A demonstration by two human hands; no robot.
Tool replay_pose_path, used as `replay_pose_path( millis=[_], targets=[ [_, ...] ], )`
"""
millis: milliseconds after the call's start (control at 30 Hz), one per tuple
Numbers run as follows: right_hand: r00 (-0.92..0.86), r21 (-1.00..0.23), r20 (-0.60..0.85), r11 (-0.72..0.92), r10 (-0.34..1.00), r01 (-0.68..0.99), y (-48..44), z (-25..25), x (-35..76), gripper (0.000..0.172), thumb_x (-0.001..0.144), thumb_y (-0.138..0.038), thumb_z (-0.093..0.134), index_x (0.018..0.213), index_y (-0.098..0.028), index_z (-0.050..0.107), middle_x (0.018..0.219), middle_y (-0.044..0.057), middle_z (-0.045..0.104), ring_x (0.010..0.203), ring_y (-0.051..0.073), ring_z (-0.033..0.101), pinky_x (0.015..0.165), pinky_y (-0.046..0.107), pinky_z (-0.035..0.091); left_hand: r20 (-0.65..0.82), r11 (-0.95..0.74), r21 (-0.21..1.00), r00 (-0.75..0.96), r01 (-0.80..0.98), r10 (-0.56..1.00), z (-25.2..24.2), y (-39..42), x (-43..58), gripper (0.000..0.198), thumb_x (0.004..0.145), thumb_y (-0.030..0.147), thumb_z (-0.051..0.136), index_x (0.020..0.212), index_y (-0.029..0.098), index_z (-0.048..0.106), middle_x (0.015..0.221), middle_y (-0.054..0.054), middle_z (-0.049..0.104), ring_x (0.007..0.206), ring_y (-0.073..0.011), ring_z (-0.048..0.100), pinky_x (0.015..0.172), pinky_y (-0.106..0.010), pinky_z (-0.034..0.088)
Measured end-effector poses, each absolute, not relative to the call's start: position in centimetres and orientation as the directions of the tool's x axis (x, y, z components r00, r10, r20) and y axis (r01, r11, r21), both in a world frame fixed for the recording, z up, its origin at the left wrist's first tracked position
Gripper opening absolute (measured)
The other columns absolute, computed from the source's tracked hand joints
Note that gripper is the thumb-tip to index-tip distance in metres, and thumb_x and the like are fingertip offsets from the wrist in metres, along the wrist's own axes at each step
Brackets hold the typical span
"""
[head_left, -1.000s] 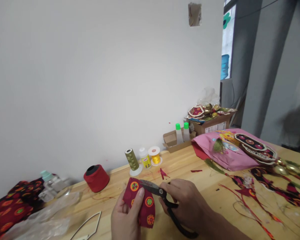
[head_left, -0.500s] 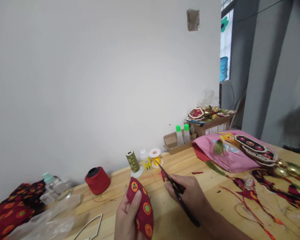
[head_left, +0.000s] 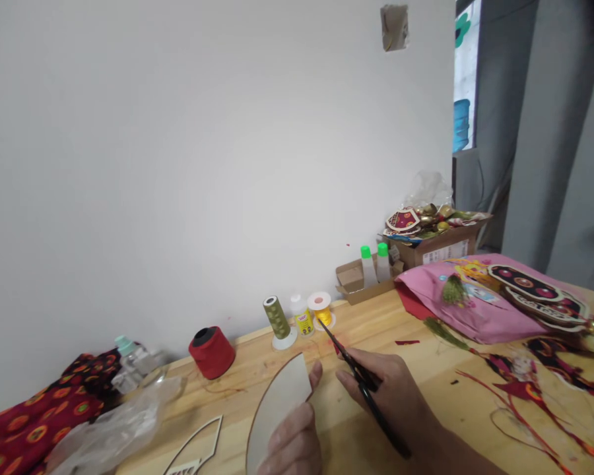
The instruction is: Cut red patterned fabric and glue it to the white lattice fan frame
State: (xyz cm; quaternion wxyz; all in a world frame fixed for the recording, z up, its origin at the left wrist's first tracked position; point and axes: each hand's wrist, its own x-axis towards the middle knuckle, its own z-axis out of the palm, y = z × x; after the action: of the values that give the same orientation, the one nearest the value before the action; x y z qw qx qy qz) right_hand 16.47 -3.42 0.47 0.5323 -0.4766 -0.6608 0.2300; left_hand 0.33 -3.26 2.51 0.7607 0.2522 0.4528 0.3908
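My left hand (head_left: 294,445) is at the bottom of the view and holds up a curved, leaf-shaped piece of pale card (head_left: 277,406) with a thin reddish rim. My right hand (head_left: 389,389) grips black-handled scissors (head_left: 383,422), and their narrow blades point up and left, just beside the card's upper corner. The blades look closed. The two hands are apart, and the card does not touch the scissors. A second pale cut-out shape (head_left: 195,450) lies on the table to the left of my left hand.
The wooden table (head_left: 336,330) runs along a white wall. Spools of red (head_left: 212,353), olive (head_left: 277,318) and yellow thread (head_left: 321,311) stand at the back. Further right are green-capped bottles (head_left: 369,267), a cardboard box (head_left: 440,251) and pink cloth (head_left: 475,310). Printed red fabric (head_left: 39,429) and a plastic bag (head_left: 113,422) lie left.
The piece in my left hand now shows a pale card face instead of red patterned fabric. The scissors have closed and swung their blades up and left. The view has shifted slightly.
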Motion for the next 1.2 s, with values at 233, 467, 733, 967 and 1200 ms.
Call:
replay_pose_path(
  millis=[233, 467, 733, 967, 1200],
  targets=[
    [0.0, -0.954, 0.157, 0.152, 0.988, -0.257, -3.3, 1.1, 16.3, 0.044, 0.051, -0.028, 0.074, 0.09, -0.014, 0.059, 0.074, 0.002, 0.059, 0.062, 0.014, 0.056, 0.054, 0.025, 0.047, -0.667, 0.788, 0.616, 0.533, 0.002, 0.52, 3.4, -3.6, 0.3, 0.054, 0.07, 0.034, 0.059, 0.028, 0.019, 0.029, 0.02, 0.011, 0.006, 0.018, 0.0024, -0.002, 0.026, -0.016, -0.018],
    [0.074, -0.896, 0.138, 0.156, 0.988, -0.416, -2.7, 1.2, 16.4, 0.039, 0.05, -0.03, 0.076, 0.081, -0.014, 0.057, 0.052, -0.007, 0.049, 0.041, 0.005, 0.044, 0.04, 0.018, 0.037, -0.503, 0.785, 0.517, 0.622, -0.34, 0.6, 2.8, -3.5, 0.6, 0.038, 0.063, 0.053, 0.057, 0.07, 0.017, 0.065, 0.069, -0.017, 0.066, 0.047, -0.0172, 0.06, 0.031, -0.021, 0.04],
    [0.257, -0.872, 0.091, 0.201, 0.962, -0.446, -2.3, 1.2, 16.8, 0.045, 0.049, -0.037, 0.075, 0.083, -0.016, 0.056, 0.051, -0.007, 0.047, 0.039, 0.005, 0.039, 0.037, 0.018, 0.03, -0.173, 0.234, 0.73, 0.158, -0.642, 0.972, 1.8, -3.2, 2.4, 0.043, 0.053, 0.026, 0.074, 0.094, 0.019, 0.062, 0.094, -0.01, 0.068, 0.092, -0.026, 0.06, 0.082, -0.04, 0.046],
    [0.213, -0.847, 0.043, 0.149, 0.976, -0.511, -2.1, 0.7, 16.7, 0.045, 0.054, -0.042, 0.072, 0.084, -0.014, 0.054, 0.053, -0.003, 0.056, 0.044, 0.007, 0.044, 0.042, 0.019, 0.032, -0.015, -0.021, 0.905, -0.082, -0.424, 0.997, 2.1, -2.8, 1.3, 0.045, 0.063, 0.029, 0.067, 0.105, 0.015, 0.056, 0.092, -0.008, 0.068, 0.086, -0.0201, 0.061, 0.074, -0.026, 0.049],
    [0.083, -0.711, 0.179, 0.188, 0.98, -0.677, -2.5, 1.8, 17.0, 0.048, 0.066, -0.057, 0.058, 0.094, -0.019, 0.05, 0.072, 0.004, 0.062, 0.067, 0.016, 0.057, 0.076, 0.033, 0.041, 0.031, -0.059, 0.973, -0.126, -0.223, 0.992, 2.1, -3.4, 1.5, 0.032, 0.053, 0.03, 0.073, 0.078, 0.014, 0.062, 0.063, -0.005, 0.068, 0.057, -0.0186, 0.061, 0.049, -0.024, 0.047]
  ],
)
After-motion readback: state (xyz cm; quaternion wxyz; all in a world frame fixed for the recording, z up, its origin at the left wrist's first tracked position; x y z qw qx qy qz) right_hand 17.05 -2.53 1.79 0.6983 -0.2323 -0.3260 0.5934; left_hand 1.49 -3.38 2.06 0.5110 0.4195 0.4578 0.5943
